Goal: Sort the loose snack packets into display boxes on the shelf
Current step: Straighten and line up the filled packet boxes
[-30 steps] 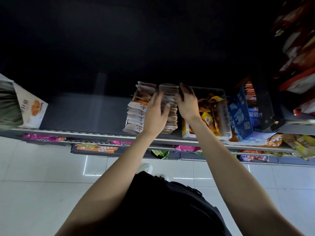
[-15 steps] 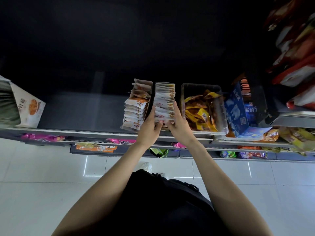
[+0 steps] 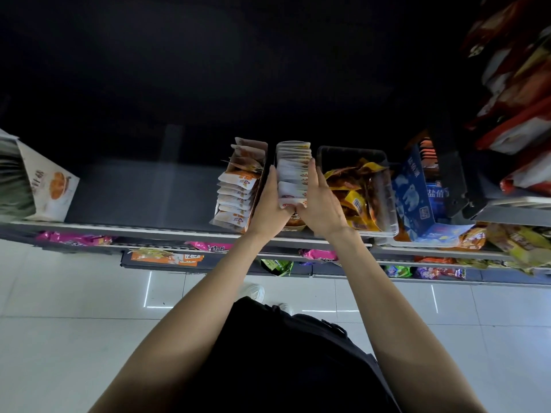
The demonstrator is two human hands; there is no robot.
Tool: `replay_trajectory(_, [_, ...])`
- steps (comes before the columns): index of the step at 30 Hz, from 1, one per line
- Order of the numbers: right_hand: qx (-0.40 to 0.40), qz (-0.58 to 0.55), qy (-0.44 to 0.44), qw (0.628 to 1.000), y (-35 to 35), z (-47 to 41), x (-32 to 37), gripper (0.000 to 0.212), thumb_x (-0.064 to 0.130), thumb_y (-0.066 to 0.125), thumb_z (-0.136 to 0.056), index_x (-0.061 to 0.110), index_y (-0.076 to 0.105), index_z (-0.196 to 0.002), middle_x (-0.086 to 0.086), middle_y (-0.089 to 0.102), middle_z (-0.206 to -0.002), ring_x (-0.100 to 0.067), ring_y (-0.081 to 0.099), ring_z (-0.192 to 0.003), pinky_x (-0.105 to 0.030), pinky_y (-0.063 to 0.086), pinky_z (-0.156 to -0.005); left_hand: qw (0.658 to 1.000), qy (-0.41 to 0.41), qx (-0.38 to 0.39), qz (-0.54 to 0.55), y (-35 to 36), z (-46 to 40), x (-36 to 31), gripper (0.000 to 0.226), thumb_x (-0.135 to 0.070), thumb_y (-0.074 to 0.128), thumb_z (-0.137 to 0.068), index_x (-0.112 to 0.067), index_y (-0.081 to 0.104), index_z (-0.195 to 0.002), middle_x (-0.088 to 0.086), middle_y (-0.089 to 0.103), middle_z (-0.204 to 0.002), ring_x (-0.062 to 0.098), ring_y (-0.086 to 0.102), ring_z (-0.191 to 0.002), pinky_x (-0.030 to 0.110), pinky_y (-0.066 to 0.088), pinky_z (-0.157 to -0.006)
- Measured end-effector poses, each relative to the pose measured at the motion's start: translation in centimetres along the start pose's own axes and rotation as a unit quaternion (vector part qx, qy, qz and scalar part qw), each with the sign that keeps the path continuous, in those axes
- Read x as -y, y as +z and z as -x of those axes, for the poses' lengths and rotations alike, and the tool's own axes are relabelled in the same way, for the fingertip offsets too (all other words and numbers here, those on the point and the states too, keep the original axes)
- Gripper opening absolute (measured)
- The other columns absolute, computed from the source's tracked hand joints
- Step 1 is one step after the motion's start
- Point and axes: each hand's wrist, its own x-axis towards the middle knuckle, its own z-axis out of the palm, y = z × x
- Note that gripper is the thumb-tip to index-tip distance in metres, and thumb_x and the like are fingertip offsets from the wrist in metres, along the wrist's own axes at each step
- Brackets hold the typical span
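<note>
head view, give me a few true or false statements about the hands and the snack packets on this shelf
1. Both hands press the sides of one row of white packets. True: left hand, right hand.
2. The clear bin holds blue packets. False: they are yellow and orange.
3. A second row of white packets stands left of the hands. True.
4. The blue box sits left of the hands. False: it is right of the clear bin.
5. The right hand is inside the clear bin. False: it is outside it, on the packets.
</note>
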Motion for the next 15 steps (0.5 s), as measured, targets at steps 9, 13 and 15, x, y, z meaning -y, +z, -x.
replay_trajectory(9, [0.070,-0.170,-0.030,0.983,-0.4,-1.7,-0.4,0.074,-0.003,0.043,-0.092,0.014,0.002,-0.152,-0.006,0.004,-0.159,-0.013,0.006,-0.144,-0.010,0.013,-0.110,0.994,0.049,0.018,-0.091,0.5,-0.1,-0.1,0.083,0.008,0.051,-0.089,-0.018,0.003,-0.152,-0.005,-0.004,-0.159,0.004,-0.003,-0.141,0.003,0.016,-0.104])
replay_trajectory(13, [0.038,-0.162,0.002,0.986,0.2,-1.9,-0.8,0.072,0.004,0.045,-0.096,0.013,0.000,-0.152,-0.008,-0.001,-0.159,-0.016,0.002,-0.144,-0.006,0.012,-0.104,0.994,0.010,-0.059,-0.090,0.8,-0.3,0.2,0.085,0.003,0.059,-0.087,-0.009,0.004,-0.151,0.006,0.002,-0.159,0.009,0.000,-0.144,0.010,0.012,-0.112])
replay_trajectory(15, [0.028,-0.180,0.000,0.983,0.0,-2.1,-1.5,0.069,0.008,0.050,-0.093,0.011,0.012,-0.151,-0.009,0.020,-0.155,-0.021,0.021,-0.143,-0.026,0.022,-0.115,0.994,-0.002,-0.056,-0.099,0.8,-0.4,0.7,0.084,-0.005,0.064,-0.086,-0.008,0.010,-0.151,0.008,0.013,-0.158,0.017,0.009,-0.146,0.035,0.016,-0.119])
